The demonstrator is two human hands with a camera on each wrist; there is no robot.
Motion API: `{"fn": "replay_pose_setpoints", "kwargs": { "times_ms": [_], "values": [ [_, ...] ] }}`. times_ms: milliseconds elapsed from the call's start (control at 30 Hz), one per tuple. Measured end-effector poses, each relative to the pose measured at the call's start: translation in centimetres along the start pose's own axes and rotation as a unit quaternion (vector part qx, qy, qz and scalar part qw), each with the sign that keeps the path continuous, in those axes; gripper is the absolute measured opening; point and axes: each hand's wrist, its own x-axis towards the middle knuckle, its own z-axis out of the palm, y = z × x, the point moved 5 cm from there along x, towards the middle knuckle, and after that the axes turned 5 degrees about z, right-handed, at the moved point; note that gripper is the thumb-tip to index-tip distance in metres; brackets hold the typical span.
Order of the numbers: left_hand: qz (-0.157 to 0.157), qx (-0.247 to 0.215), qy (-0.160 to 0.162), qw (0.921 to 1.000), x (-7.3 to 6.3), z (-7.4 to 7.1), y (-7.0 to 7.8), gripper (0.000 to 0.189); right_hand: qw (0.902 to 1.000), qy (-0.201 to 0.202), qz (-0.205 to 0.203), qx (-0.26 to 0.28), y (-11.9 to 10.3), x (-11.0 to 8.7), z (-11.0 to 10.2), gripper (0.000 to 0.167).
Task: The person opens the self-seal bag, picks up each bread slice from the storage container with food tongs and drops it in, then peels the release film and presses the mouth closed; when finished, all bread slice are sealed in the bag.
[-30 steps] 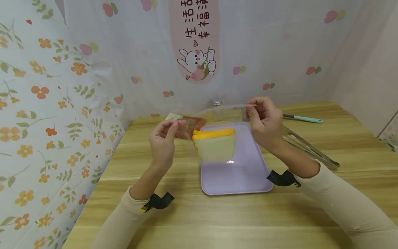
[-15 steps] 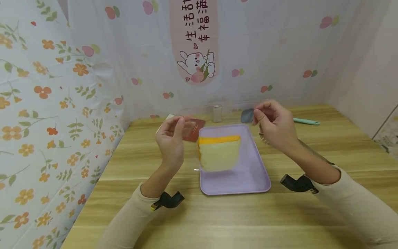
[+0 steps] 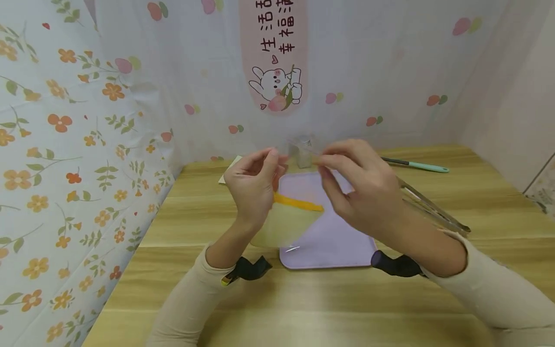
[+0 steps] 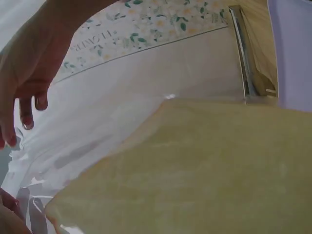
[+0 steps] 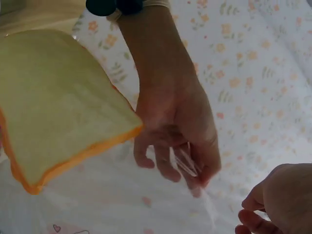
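Observation:
A pale yellow, orange-edged slice of bread [image 3: 286, 226] hangs in a clear plastic bag [image 4: 97, 131], tilted over the left part of a lilac tray [image 3: 334, 246]. My left hand [image 3: 253, 185] pinches the bag's upper edge between thumb and fingers; the gathered film shows at its fingertips in the right wrist view. To its right, my right hand [image 3: 364, 188] has thumb and forefinger close together at the bag's mouth, pinching the thin film. The slice fills much of the left wrist view, and bread [image 5: 63, 102] stands large in the right wrist view too.
Behind the tray stands a small glass jar [image 3: 304, 156], partly seen through film. Metal tongs [image 3: 438, 212] lie to the right, beyond my right wrist. A mint-handled utensil [image 3: 427, 167] lies farther back. A pale card corner [image 3: 223, 180] shows behind my left hand.
My hands have come closer together, the left moving right and the right moving left. The bread has swung leftward and tilted, and the reddish packet is now mostly covered by my left hand.

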Motion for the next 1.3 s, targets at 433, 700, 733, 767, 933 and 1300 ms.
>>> {"fn": "replay_pose_setpoints", "kwargs": {
  "times_ms": [433, 700, 733, 767, 933, 1300],
  "values": [
    [0.025, 0.101, -0.132, 0.9858, -0.4, 1.4, 1.1, 0.020, 0.9964, -0.084, 0.009, -0.006, 1.1, 2.5, 2.8, 0.016],
    [0.029, 0.069, -0.152, 0.9856, -0.7, 1.8, 1.5, 0.024, 0.9967, -0.081, 0.006, -0.006, 1.2, 2.5, 2.8, 0.015],
    [0.028, 0.066, -0.155, 0.9854, -0.7, 1.8, 1.5, 0.023, 0.9967, -0.081, 0.007, -0.004, 1.3, 2.4, 2.8, 0.014],
    [0.027, 0.064, -0.158, 0.9851, -0.8, 1.9, 1.5, 0.023, 0.9967, -0.081, 0.007, 0.000, 1.3, 2.3, 2.8, 0.014],
    [0.027, 0.052, -0.180, 0.9819, -1.1, 2.0, 1.5, 0.023, 0.9965, -0.081, 0.010, 0.014, 1.5, 1.7, 2.6, 0.017],
    [0.022, 0.037, -0.210, 0.9767, -1.2, 2.2, 1.6, 0.023, 0.9932, -0.100, 0.026, 0.052, 2.0, 1.8, 2.2, 0.010]
  ]
}}
